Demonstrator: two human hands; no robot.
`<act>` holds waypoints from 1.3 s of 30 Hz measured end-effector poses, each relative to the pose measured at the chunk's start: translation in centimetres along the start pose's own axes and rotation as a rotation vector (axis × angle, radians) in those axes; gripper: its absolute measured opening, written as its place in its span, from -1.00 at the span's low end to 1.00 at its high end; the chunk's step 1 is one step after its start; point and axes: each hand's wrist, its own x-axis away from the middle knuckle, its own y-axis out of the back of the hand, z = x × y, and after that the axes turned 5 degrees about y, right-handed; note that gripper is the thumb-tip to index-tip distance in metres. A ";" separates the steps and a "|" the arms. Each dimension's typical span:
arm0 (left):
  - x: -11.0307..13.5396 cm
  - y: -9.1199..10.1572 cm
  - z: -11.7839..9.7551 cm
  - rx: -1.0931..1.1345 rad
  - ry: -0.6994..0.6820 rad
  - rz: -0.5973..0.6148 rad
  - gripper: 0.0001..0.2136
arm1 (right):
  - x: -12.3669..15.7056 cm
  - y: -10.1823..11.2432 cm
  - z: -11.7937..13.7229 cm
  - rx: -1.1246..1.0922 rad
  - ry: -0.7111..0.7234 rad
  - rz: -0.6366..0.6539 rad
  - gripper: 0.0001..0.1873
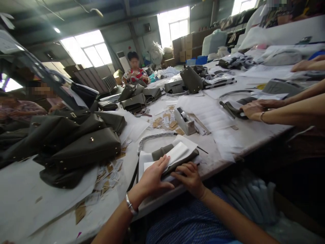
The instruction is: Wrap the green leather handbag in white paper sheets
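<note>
A dark olive leather handbag (186, 161) lies flat at the table's near edge before me. White paper (177, 154) covers part of its upper side. Its curved handle (154, 136), which looks wrapped in clear plastic, arches over the far side. My left hand (153, 174) rests open on the bag and paper, fingers stretched flat and thumb out to the side. The fingers of my right hand (190, 179) are bent over the bag's near edge and closed on it. Just beyond the bag stands a tape dispenser (186, 123).
A heap of dark bags (86, 149) fills the left side, with loose tags (108, 178) beside it. More bags (191, 79) lie farther back. At right, a co-worker's hands (254, 109) rest on another bag. White foam sheets (200, 108) lie mid-table. A person (135, 73) sits opposite.
</note>
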 end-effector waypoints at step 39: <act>-1.8 -8.3 -4.3 -0.487 0.077 -0.448 -0.50 | -2.0 5.7 -7.2 -0.029 0.177 0.489 -0.47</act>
